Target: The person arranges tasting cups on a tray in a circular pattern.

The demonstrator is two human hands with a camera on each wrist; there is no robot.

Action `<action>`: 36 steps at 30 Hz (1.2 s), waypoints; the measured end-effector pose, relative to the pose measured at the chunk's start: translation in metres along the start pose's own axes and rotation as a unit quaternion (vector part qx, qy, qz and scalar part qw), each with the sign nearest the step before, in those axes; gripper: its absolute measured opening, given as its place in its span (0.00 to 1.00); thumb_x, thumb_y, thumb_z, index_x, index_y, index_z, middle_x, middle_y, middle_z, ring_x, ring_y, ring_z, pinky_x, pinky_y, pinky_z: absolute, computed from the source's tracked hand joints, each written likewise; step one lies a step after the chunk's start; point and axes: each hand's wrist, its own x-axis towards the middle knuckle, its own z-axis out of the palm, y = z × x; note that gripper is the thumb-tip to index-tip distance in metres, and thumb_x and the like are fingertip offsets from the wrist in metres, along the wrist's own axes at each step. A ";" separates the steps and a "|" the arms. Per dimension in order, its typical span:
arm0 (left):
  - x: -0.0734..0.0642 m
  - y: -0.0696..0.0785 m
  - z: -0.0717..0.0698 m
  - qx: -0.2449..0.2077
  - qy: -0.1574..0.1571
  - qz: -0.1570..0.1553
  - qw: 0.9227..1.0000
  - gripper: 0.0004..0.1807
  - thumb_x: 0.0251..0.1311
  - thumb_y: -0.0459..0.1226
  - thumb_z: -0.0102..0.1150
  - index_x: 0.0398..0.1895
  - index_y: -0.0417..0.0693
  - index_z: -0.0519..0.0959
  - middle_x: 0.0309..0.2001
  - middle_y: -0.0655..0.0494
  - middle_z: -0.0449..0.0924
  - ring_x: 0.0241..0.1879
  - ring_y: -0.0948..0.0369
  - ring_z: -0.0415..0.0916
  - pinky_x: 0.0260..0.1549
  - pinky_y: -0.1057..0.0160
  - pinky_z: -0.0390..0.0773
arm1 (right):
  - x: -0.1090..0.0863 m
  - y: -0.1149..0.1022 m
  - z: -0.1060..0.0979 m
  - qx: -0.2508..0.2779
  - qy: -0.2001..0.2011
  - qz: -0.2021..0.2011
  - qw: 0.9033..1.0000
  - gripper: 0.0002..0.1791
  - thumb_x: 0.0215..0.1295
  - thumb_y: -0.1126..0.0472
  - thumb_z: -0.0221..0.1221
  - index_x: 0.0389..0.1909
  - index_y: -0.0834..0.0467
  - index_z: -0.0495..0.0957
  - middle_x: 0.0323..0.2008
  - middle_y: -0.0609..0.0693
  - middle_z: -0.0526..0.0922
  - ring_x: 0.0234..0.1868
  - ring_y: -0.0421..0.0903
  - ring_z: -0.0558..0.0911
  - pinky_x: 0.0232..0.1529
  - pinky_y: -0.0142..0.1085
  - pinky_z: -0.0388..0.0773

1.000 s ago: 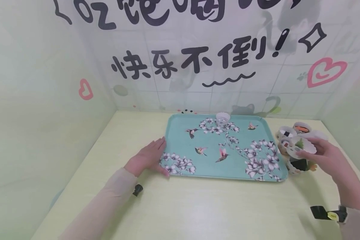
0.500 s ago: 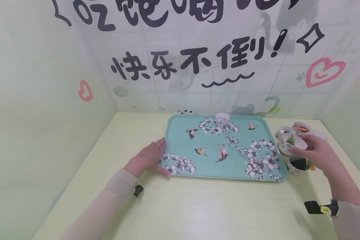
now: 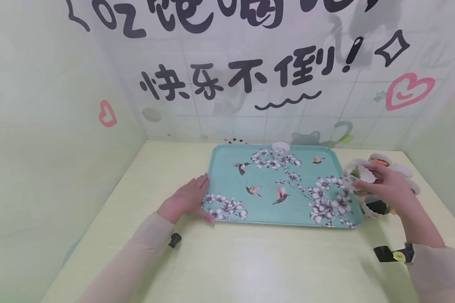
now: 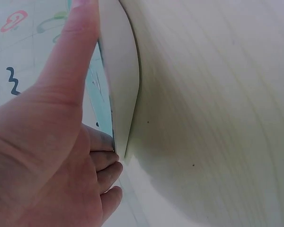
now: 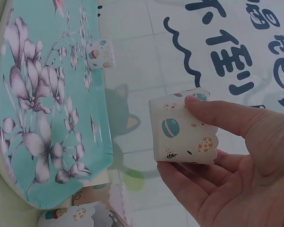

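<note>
My right hand [image 3: 392, 187] pinches a small white paper baking cup [image 5: 180, 130] with a scalloped rim and printed macarons. In the head view, something green and leaf-shaped [image 3: 355, 171] shows inside that cup, which is lifted by the tray's right edge. My left hand [image 3: 186, 200] rests against the left edge of the turquoise tray [image 3: 227, 176], fingers straight and thumb at the front corner. The left wrist view has this hand [image 4: 57, 137] along the tray's pale outer side. Another paper cup [image 3: 280, 150] stands at the tray's back; its contents are hidden.
Several more paper cups stand close together right of the tray, one with an orange filling [image 3: 379, 160] and one with something dark [image 3: 377, 206]. My right hand partly covers this group. A printed wall [image 3: 231, 122] rises behind the table [image 3: 250, 261].
My right hand has carried the paper cup leftward and slightly back, from over the other cups to the tray's right edge. My left hand and the tray have stayed put.
</note>
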 end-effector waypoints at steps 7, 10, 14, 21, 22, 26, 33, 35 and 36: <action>0.001 0.000 0.000 -0.001 -0.007 -0.004 1.000 0.77 0.37 0.72 0.69 0.78 0.31 0.42 0.80 0.36 0.38 0.80 0.44 0.39 0.81 0.49 0.44 | 0.004 -0.008 0.003 0.006 -0.008 0.005 1.000 0.44 0.69 0.51 0.62 0.72 0.75 0.55 0.60 0.74 0.71 0.41 0.21 0.71 0.36 0.18 0.74; 0.001 0.001 -0.001 -0.001 -0.008 -0.006 1.000 0.77 0.37 0.72 0.69 0.78 0.31 0.43 0.80 0.37 0.38 0.80 0.44 0.39 0.81 0.49 0.44 | 0.007 -0.012 0.005 -0.007 -0.011 0.022 1.000 0.46 0.68 0.47 0.62 0.72 0.74 0.55 0.64 0.76 0.67 0.54 0.50 0.76 0.49 0.40 0.82; 0.000 0.003 -0.003 -0.002 -0.009 -0.007 1.000 0.77 0.37 0.71 0.69 0.78 0.32 0.43 0.80 0.37 0.38 0.80 0.44 0.39 0.81 0.50 0.44 | 0.012 -0.016 0.008 -0.017 -0.016 0.036 0.999 0.47 0.68 0.44 0.61 0.73 0.72 0.53 0.67 0.78 0.62 0.65 0.74 0.64 0.58 0.69 0.71; -0.001 0.004 -0.004 -0.007 -0.011 -0.009 1.000 0.76 0.38 0.70 0.70 0.78 0.32 0.43 0.80 0.37 0.39 0.80 0.44 0.39 0.81 0.50 0.44 | 0.019 -0.021 0.013 -0.016 -0.017 0.032 0.999 0.47 0.68 0.43 0.60 0.73 0.72 0.55 0.63 0.75 0.67 0.57 0.68 0.69 0.52 0.58 0.78; -0.001 0.004 -0.004 -0.007 -0.011 -0.010 1.000 0.76 0.38 0.70 0.70 0.78 0.32 0.43 0.80 0.37 0.39 0.80 0.44 0.39 0.81 0.50 0.44 | 0.020 -0.022 0.013 -0.015 -0.017 0.033 0.999 0.47 0.68 0.43 0.60 0.73 0.72 0.55 0.63 0.75 0.67 0.57 0.67 0.69 0.51 0.57 0.78; -0.002 0.003 -0.003 -0.006 -0.012 -0.011 1.000 0.76 0.37 0.71 0.70 0.78 0.32 0.43 0.80 0.37 0.39 0.80 0.44 0.39 0.81 0.50 0.44 | 0.023 -0.025 0.015 -0.010 -0.019 0.030 0.999 0.47 0.68 0.43 0.61 0.73 0.71 0.55 0.63 0.73 0.68 0.56 0.66 0.70 0.49 0.52 0.78; -0.001 0.003 -0.003 -0.003 -0.011 -0.009 1.000 0.77 0.37 0.71 0.69 0.78 0.32 0.43 0.80 0.37 0.38 0.81 0.45 0.39 0.81 0.50 0.45 | 0.030 -0.029 0.017 -0.009 -0.023 0.041 0.999 0.48 0.67 0.40 0.60 0.74 0.70 0.54 0.68 0.75 0.63 0.64 0.72 0.65 0.58 0.66 0.72; -0.001 0.003 -0.002 -0.001 -0.011 -0.010 1.000 0.77 0.37 0.71 0.69 0.78 0.32 0.43 0.80 0.37 0.38 0.81 0.45 0.39 0.81 0.50 0.45 | 0.032 -0.030 0.017 -0.008 -0.026 0.044 0.999 0.49 0.67 0.40 0.60 0.74 0.69 0.54 0.69 0.75 0.61 0.66 0.73 0.63 0.62 0.69 0.68; -0.001 0.003 -0.002 0.000 -0.012 -0.009 1.000 0.77 0.37 0.71 0.69 0.78 0.32 0.43 0.80 0.37 0.38 0.81 0.45 0.39 0.81 0.50 0.45 | 0.032 -0.031 0.018 -0.007 -0.028 0.043 0.999 0.48 0.68 0.40 0.60 0.74 0.69 0.54 0.70 0.75 0.60 0.68 0.73 0.62 0.64 0.70 0.66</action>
